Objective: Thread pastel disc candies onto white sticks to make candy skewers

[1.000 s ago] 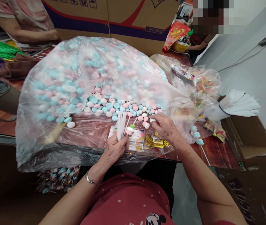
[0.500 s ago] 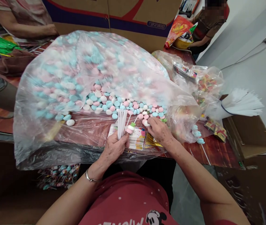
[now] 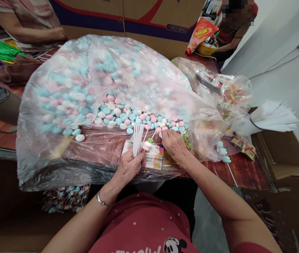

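Observation:
My left hand [image 3: 131,166] is closed around a bunch of white sticks [image 3: 137,138] that point away from me; one stick carries a pink and white candy [image 3: 146,144]. My right hand [image 3: 174,144] reaches among the loose pink, blue and white candies [image 3: 136,117] spilling from a large clear plastic bag [image 3: 86,88], fingers curled in a pinch on a candy. A stack of printed cards [image 3: 154,156] lies between my hands.
Smaller clear bags of packets [image 3: 225,95] lie to the right, with a bundle of white sticks [image 3: 273,117] over an open carton [image 3: 281,154]. A finished candy stick [image 3: 224,156] rests on the wooden table. A big cardboard box [image 3: 144,21] stands behind; other people work at far left and far right.
My right hand has moved left from the bag's right corner toward the candies near the sticks. My left hand stays put with the sticks.

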The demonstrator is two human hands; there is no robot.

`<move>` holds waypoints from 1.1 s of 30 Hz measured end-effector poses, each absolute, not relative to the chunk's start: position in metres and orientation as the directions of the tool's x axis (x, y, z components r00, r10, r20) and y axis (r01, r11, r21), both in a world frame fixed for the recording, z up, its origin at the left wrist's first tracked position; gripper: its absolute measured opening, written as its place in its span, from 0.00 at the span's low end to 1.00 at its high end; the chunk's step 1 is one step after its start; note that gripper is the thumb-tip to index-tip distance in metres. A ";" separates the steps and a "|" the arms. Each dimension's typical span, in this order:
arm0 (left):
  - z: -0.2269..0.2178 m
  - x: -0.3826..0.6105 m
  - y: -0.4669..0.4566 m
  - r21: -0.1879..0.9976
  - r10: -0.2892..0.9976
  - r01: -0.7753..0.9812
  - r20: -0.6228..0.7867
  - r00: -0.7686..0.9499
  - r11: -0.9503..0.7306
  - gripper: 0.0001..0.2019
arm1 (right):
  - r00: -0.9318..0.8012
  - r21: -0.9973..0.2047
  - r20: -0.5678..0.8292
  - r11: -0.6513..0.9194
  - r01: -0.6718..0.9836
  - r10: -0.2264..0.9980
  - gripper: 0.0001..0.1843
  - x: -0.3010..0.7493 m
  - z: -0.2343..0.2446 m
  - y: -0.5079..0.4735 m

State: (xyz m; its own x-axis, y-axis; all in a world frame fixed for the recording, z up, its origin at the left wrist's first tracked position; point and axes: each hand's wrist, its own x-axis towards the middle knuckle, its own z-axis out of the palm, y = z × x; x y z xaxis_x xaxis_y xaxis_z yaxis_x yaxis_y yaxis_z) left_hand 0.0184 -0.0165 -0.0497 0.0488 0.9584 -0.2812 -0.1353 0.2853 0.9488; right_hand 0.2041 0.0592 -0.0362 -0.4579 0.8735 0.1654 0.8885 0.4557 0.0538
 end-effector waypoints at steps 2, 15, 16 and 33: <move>-0.052 0.018 -0.016 0.954 0.961 -0.118 -0.270 0.051 0.274 0.15 | -0.403 -0.089 0.181 0.423 0.902 0.897 0.10 0.207 -0.035 0.065; -0.054 0.015 -0.014 0.977 0.964 0.048 -0.213 0.161 0.208 0.13 | -0.231 -0.984 -0.176 -0.169 0.052 0.957 0.15 0.217 0.003 0.078; -0.054 0.015 -0.014 0.977 0.963 0.057 -0.211 0.168 0.204 0.14 | -0.240 -0.983 -0.181 -0.174 0.051 0.954 0.15 0.215 0.005 0.078; -0.047 0.016 -0.013 0.977 0.970 0.098 -0.202 0.138 0.190 0.14 | -0.356 -0.982 -0.183 -0.184 0.030 0.916 0.15 0.211 0.004 0.073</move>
